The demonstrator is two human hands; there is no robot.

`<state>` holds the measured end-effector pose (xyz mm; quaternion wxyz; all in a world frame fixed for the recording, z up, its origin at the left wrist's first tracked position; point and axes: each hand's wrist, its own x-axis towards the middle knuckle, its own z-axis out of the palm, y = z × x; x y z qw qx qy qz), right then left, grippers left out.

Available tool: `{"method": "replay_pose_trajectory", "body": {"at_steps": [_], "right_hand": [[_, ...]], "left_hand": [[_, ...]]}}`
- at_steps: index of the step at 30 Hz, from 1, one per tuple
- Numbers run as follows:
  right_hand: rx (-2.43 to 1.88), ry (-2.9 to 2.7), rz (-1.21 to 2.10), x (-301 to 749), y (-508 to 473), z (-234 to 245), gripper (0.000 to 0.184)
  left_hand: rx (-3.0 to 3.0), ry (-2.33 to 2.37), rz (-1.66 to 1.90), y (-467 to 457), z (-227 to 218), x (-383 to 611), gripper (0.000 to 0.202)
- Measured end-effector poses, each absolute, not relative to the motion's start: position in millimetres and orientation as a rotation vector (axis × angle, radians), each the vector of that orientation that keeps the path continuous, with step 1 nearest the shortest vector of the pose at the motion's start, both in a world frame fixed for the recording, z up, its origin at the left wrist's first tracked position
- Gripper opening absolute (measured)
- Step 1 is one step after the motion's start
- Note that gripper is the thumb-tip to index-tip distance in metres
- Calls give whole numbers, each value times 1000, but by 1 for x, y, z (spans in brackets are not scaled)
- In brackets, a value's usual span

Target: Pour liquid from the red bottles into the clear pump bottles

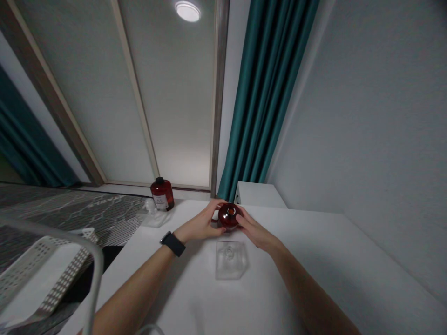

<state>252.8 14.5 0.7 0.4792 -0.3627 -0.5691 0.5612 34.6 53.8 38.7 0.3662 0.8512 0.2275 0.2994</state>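
A glossy dark red, round glass vessel [228, 219] with a small ringed opening on top is held at the far part of the white table. My left hand [202, 223] curls round its left side, fingers behind and thumb in front. From the right, my right hand [253, 229] grips it with the thumb on its near upper side. Just in front of the vessel lies a clear, roughly square piece [231, 267] with a round knob-like shape near its far edge. Whether the vessel's underside touches the table is hidden.
At the table's far left edge stands a dark red bottle [162, 194] with a black cap and pale label, beside a clear piece [153, 215]. A white perforated basket [45, 274] is at left, behind a grey curved bar [96, 265]. A white cabinet [260, 194] stands beyond the table.
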Motion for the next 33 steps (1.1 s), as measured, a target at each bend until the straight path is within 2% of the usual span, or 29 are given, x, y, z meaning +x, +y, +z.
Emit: {"method": "replay_pose_trajectory", "body": {"at_steps": [8,13,15,23,29,33], "right_hand": [[-906,-1287,1503,251,6,14,52],[-879,-1290,1501,251,5,12,52],[-871,-1311,1490,252,6,11,52],[-920,-1421,1326,250,6,11,50],[-899,-1638,1200,244,-1,24,75],[-956,-1691,997,243,0,23,75]], "left_hand": [[1939,480,692,55,30,35,70],[1890,498,702,58,27,29,48],[1881,507,714,58,25,27,48],[2056,529,731,52,28,32,77],[2240,582,754,53,31,31,82],[2309,627,712,52,31,28,86]]}}
